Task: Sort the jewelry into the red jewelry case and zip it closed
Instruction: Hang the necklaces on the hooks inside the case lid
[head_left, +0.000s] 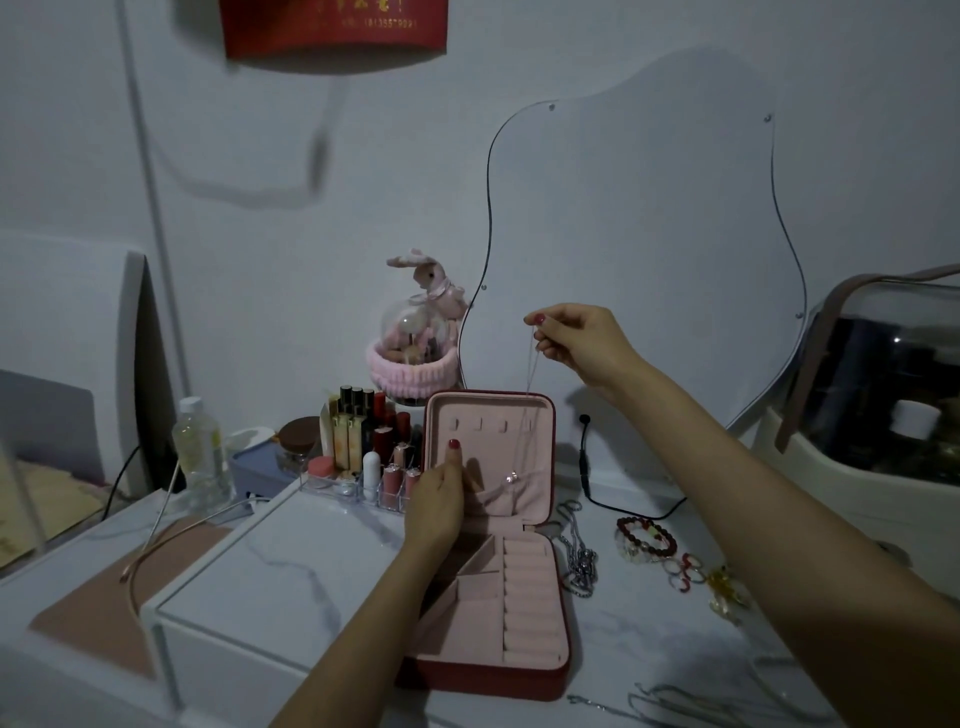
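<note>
Right hand (571, 338) pinches a pendant necklace (511, 477) dangling before the red jewelry case (491, 670) lid's hooks, case open mid-tabletop (649, 623); left hand (439, 499), at the lid's 9 o'clock, fingers straight, steadies it, probably for hanging.

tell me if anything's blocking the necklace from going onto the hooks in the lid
Nothing visible blocks it. The necklace hangs from the right hand just in front of the open lid, and the hooks are bare. The left hand rests lower, at the lid's left edge, clear of the hooks.
</note>
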